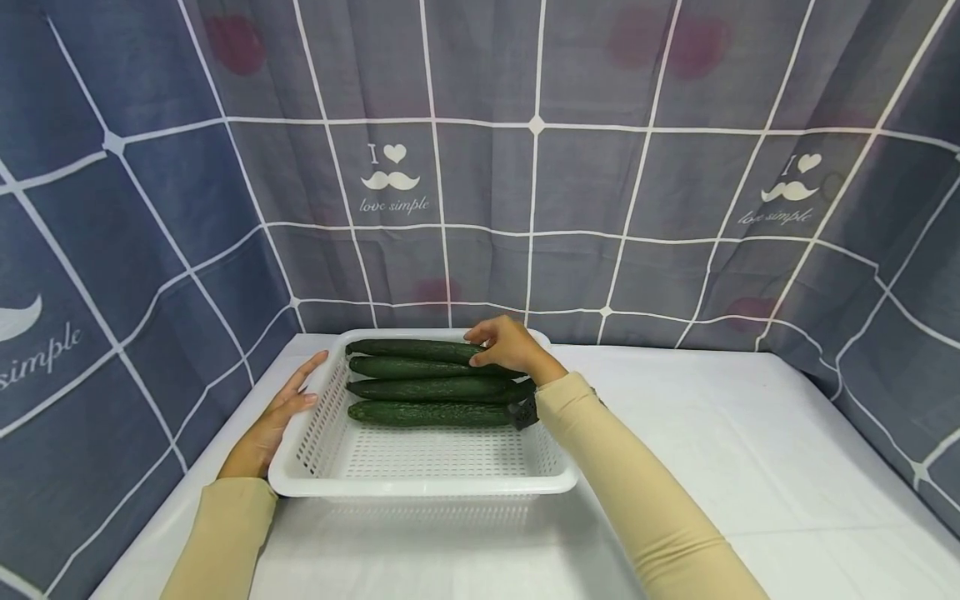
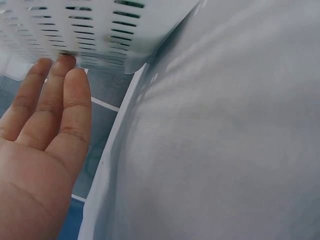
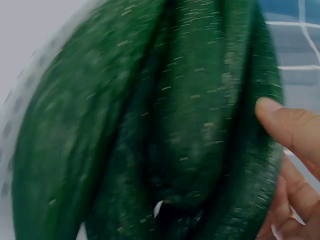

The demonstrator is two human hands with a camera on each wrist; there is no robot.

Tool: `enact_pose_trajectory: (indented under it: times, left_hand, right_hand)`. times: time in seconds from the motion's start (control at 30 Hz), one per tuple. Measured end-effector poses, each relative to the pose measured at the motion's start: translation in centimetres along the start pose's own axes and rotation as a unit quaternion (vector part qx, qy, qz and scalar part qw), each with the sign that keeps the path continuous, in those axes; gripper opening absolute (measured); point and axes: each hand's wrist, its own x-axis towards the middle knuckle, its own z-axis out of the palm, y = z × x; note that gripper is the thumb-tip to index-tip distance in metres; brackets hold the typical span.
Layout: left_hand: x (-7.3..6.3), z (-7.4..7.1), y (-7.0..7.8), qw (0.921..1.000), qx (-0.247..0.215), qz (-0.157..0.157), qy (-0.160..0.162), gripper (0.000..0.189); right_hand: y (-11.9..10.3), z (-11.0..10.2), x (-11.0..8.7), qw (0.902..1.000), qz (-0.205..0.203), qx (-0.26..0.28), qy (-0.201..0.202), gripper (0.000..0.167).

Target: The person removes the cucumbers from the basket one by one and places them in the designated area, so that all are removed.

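A white perforated plastic basket [image 1: 427, 487] holds several long dark green cucumbers [image 1: 431, 414] lying side by side, crosswise in its far half. At the far side, my right hand [image 1: 513, 346] grips the rearmost cucumber [image 1: 405, 348] near its right end. In the right wrist view the thumb [image 3: 277, 114] presses on that cucumber's skin and the other fingers lie along its outer side. My left hand [image 1: 279, 417] is at the basket's left side, fingers extended. From the left wrist view, its fingertips [image 2: 64, 61] meet or nearly meet the perforated wall [image 2: 82, 30].
The basket stands on a white-covered table [image 1: 675, 433], close to its left edge. Grey-blue checked curtains [image 1: 480, 183] with white lines enclose the back and both sides. A black wrist device [image 1: 526, 410] hangs over the cucumbers' right ends.
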Motion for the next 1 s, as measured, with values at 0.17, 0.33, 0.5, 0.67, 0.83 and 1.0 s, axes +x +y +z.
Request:
enact_pose_trajectory:
  times: [0.17, 0.33, 0.5, 0.67, 0.83, 1.0]
  left_hand:
    - [0.0, 0.0, 0.0, 1.0000, 0.001, -0.001, 0.002, 0.063]
    - [-0.1, 0.0, 0.1, 1.0000, 0.003, 0.003, 0.000, 0.063]
    - [-0.2, -0.1, 0.1, 1.0000, 0.008, -0.001, 0.002, 0.064]
    - [-0.1, -0.2, 0.1, 1.0000, 0.003, 0.001, -0.004, 0.065]
    - [0.0, -0.3, 0.0, 0.9999, -0.004, 0.009, -0.012, 0.063]
    - [0.2, -0.1, -0.1, 0.9999, 0.000, 0.009, -0.011, 0.063]
  right_hand:
    - [-0.3, 0.8, 0.1, 0.9978, -0.011, -0.062, 0.020, 0.043]
    - [-0.6, 1.2, 0.1, 0.9949, -0.014, -0.093, 0.037, 0.042]
    - [-0.6, 1.2, 0.1, 0.9947, -0.017, -0.095, 0.036, 0.043]
    - [-0.5, 1.1, 0.0, 0.9956, -0.025, -0.084, 0.031, 0.043]
    - [0.0, 1.0, 0.0, 0.9963, -0.036, -0.063, 0.046, 0.038]
    - [0.2, 0.9, -0.1, 0.9962, -0.038, -0.028, 0.073, 0.036]
